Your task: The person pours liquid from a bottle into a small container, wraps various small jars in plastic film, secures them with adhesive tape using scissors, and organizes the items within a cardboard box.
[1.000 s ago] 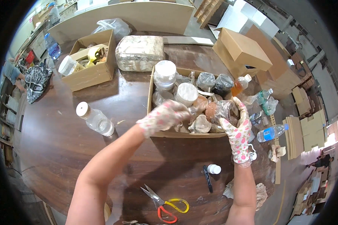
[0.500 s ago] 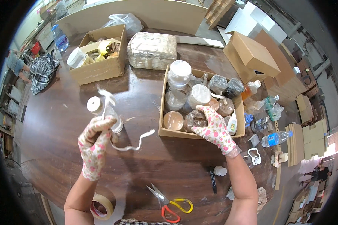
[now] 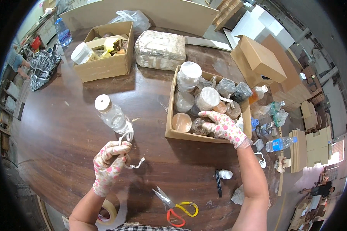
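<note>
Both my hands wear white gloves with pink flowers. My left hand (image 3: 108,164) is closed on a strip of white tape or ribbon (image 3: 128,135) that runs up to a clear plastic jar with a beige lid (image 3: 110,113) standing on the dark wooden table. My right hand (image 3: 221,127) reaches into an open cardboard box (image 3: 172,122) packed with several jars and bagged items. Its fingers rest on a clear jar (image 3: 201,125) near the box's front edge; whether they grip it is unclear.
A second cardboard box (image 3: 104,67) with a jar and scraps stands at the back left, with a wrapped block (image 3: 160,50) beside it. Scissors with red and yellow handles (image 3: 177,206), a tape roll (image 3: 108,211), a black marker (image 3: 218,183) and a small white cap (image 3: 226,174) lie near me. Water bottles (image 3: 279,144) stand at the right.
My left hand left the box, took the tape at the lone jar, and has drawn it down toward me. My right hand stays in the box.
</note>
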Demonstrator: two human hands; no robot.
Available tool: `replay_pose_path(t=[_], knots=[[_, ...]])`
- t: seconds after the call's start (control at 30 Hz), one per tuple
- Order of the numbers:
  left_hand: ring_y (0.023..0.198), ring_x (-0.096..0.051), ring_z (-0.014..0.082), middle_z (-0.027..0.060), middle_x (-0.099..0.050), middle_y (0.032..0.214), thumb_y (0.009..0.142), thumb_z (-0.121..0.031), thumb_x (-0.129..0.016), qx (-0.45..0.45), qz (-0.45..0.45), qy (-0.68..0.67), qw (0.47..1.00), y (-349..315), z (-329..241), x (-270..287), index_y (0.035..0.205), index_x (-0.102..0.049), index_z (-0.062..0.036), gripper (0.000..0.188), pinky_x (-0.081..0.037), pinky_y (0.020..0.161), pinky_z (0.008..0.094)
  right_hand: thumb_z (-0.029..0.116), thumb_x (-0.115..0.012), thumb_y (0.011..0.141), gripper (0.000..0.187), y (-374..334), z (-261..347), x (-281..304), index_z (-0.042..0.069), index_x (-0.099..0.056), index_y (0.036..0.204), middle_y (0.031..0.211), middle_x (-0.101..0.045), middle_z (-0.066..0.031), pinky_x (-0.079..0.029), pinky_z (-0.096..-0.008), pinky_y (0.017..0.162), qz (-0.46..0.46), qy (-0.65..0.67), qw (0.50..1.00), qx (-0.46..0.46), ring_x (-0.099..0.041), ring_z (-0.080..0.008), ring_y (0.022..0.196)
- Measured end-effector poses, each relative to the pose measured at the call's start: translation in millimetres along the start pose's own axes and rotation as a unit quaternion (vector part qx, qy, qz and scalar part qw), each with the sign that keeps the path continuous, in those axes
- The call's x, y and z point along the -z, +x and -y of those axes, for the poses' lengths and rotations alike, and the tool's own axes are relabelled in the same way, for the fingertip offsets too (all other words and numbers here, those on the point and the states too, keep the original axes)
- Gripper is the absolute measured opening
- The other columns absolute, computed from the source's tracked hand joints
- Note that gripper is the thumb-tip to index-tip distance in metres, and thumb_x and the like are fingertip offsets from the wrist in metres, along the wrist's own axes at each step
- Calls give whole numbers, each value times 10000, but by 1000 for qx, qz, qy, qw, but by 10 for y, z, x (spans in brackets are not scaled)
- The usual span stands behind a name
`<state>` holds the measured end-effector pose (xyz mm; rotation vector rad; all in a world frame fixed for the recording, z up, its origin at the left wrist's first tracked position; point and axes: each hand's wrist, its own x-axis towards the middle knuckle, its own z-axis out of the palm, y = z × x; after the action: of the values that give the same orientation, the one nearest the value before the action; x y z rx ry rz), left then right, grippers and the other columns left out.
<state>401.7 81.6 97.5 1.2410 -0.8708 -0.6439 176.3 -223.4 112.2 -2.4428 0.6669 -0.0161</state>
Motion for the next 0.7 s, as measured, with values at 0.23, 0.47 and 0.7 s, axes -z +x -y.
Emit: replay_pose_path(t=[0.23, 0.47, 0.7], knots=[[784, -621, 133, 122, -599, 1099, 851, 68, -554, 41, 25, -6, 999, -120, 78, -67, 1028, -649, 21, 206, -510, 687, 257, 142, -539, 916, 265, 22, -96, -17, 70, -615, 1160, 1102, -656, -110, -453, -359, 928, 4, 40, 999, 20, -599, -265, 1072], [798, -604, 114, 109, -599, 1103, 864, 49, -561, 74, 56, -16, 996, -213, 119, -125, 1055, -657, 4, 218, -501, 709, 241, 283, -463, 958, 325, 77, -47, -73, 78, -612, 1162, 1090, -659, -143, -452, -397, 915, -6, -45, 999, -21, -604, -298, 1053], [798, -600, 106, 103, -593, 1109, 884, 39, -546, 119, 56, -56, 990, -290, 182, -121, 1071, -647, 18, 214, -498, 706, 237, 213, -456, 951, 319, 256, -555, -203, 119, -576, 1232, 1145, -634, -109, -444, -362, 937, 18, -114, 992, 53, -583, -278, 1082]])
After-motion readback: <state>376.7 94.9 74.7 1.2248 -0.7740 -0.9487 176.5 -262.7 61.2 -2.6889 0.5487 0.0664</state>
